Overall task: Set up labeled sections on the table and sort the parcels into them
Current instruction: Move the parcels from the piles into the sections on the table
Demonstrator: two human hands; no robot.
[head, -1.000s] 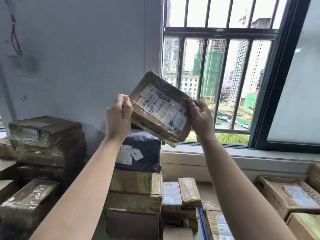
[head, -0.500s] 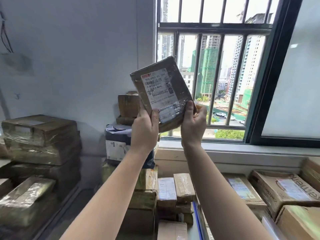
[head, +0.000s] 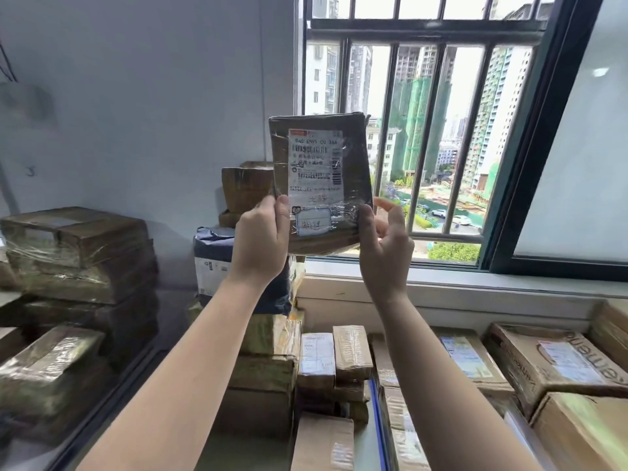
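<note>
I hold a flat brown parcel [head: 319, 178] upright in front of the window, its white shipping label facing me. My left hand [head: 261, 239] grips its lower left edge, thumb on the front. My right hand [head: 385, 243] holds the lower right corner, thumb on the front and the other fingers behind, partly spread. Below lie many more parcels: a dark blue bag [head: 217, 263] on a taped stack, and small brown boxes [head: 334, 358] beneath my arms.
A pile of film-wrapped boxes [head: 78, 256] rises at the left against the grey wall. Larger cardboard cartons [head: 554, 365] fill the lower right under the windowsill [head: 475, 287]. The barred window [head: 421, 130] is straight ahead. A small box stack [head: 244, 188] stands behind the held parcel.
The parcel has been turned from tilted to upright, label squarely facing me. Both hands shifted to its lower edge, and the view moved closer to the window.
</note>
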